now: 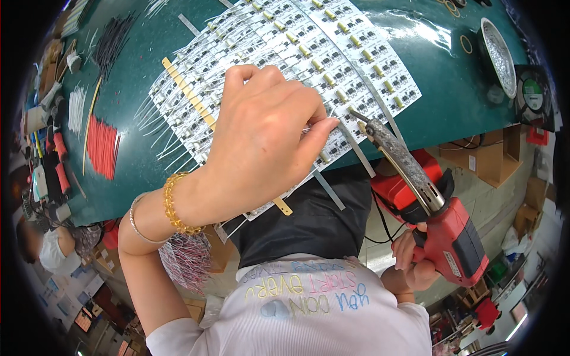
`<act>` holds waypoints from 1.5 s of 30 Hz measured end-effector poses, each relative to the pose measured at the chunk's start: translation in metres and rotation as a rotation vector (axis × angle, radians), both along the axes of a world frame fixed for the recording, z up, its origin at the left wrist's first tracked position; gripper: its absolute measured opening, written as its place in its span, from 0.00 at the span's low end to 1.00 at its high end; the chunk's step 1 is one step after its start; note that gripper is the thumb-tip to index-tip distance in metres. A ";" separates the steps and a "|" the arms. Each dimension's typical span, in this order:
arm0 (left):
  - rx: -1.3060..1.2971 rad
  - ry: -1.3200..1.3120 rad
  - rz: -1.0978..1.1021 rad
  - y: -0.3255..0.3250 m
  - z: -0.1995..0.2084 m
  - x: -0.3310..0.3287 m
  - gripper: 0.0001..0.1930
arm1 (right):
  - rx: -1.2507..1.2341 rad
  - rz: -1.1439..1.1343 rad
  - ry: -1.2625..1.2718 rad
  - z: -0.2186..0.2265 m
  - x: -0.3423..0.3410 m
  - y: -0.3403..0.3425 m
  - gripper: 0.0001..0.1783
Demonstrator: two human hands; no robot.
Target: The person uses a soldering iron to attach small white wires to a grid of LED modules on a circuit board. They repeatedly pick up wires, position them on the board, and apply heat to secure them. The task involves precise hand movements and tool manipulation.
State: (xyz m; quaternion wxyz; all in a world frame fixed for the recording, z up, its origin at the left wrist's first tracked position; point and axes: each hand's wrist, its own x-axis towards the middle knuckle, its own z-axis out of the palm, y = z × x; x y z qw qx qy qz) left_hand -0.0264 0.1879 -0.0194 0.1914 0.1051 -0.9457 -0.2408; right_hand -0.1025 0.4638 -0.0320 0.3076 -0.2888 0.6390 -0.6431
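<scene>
My left hand (pixel 270 127) reaches over a large white panel of circuit boards (pixel 409 95), thumb and fingers pinched together. What they pinch is mostly hidden behind the fingers. In my right hand (pixel 414 261) is a red and black soldering gun (pixel 454 243), gripped by its handle. Its thin tip (pixel 358 114) points at the boards just right of my left fingertips. Rows of small yellow parts (pixel 329 79) and dark chips cover the panel. Many thin white wires (pixel 172 133) stick out from its left side.
Red wires (pixel 103 148), black wires (pixel 113 41) and white wires (pixel 76 110) lie on the green table (pixel 133 77) at left. A metal bowl (pixel 497 58) and a solder spool (pixel 532 95) are at right. Flat metal strips (pixel 356 151) and a yellow strip (pixel 190 95) cross the panel.
</scene>
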 end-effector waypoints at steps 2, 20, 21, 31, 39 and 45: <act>-0.001 0.004 -0.001 0.000 0.000 0.000 0.06 | -0.017 -0.022 -0.001 -0.002 0.001 -0.001 0.45; 0.004 -0.057 -0.048 0.006 0.023 0.002 0.06 | -0.212 -0.012 -0.031 -0.020 -0.002 0.022 0.46; 0.024 -0.082 -0.039 0.008 0.019 0.002 0.06 | -0.227 0.011 -0.026 -0.027 -0.004 0.025 0.46; 0.072 -0.099 -0.055 0.005 0.005 -0.006 0.07 | 0.048 -0.103 -0.008 -0.011 0.007 0.013 0.44; 0.086 -0.106 -0.050 0.005 0.005 -0.006 0.06 | 0.059 -0.119 0.034 -0.013 0.010 0.020 0.42; 0.087 -0.109 -0.038 0.007 0.004 -0.007 0.06 | -0.182 0.014 -0.059 -0.026 -0.007 0.022 0.43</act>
